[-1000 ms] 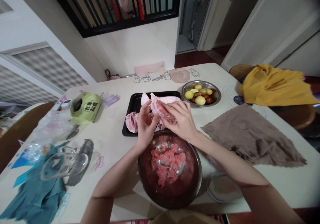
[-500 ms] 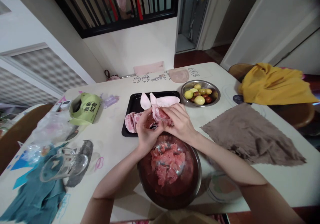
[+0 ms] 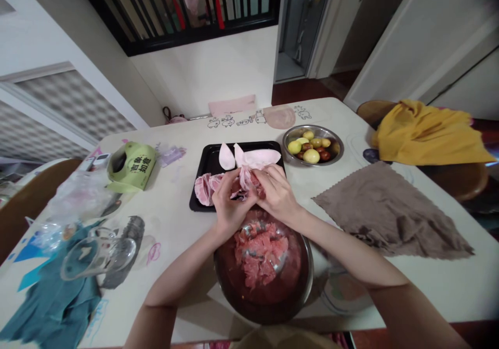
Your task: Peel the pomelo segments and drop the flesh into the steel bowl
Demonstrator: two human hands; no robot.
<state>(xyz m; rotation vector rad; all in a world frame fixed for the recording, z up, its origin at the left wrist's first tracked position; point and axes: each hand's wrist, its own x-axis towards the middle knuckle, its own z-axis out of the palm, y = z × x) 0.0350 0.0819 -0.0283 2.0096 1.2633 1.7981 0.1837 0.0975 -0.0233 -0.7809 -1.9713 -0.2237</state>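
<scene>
Both hands are closed around a pomelo segment (image 3: pixel 257 184), its pale pink membrane partly peeled from the red flesh. My left hand (image 3: pixel 229 201) pinches it from the left. My right hand (image 3: pixel 281 196) wraps over its right side, and part of the segment is hidden by the fingers. Just below them sits a steel bowl (image 3: pixel 307 281) with loose red pomelo pulp (image 3: pixel 262 255) inside. Beyond the hands lies a black tray (image 3: pixel 209 156) holding pale pieces of peel (image 3: pixel 261 157) and several pomelo pieces or membranes (image 3: pixel 203 189) at its left.
Right of the tray stands a steel bowl of small fruit (image 3: pixel 312 156). A brown cloth (image 3: pixel 390 209) covers part of the table's right side. At left are a green visor-shaped item (image 3: pixel 134 167), a clear plastic bag (image 3: pixel 78 196), a glass jug (image 3: pixel 97 253) and a teal cloth (image 3: pixel 58 302).
The fingers have shifted slightly on the pomelo segment, and its membrane and flesh look turned a little. Tray, bowls and cloths stay in place.
</scene>
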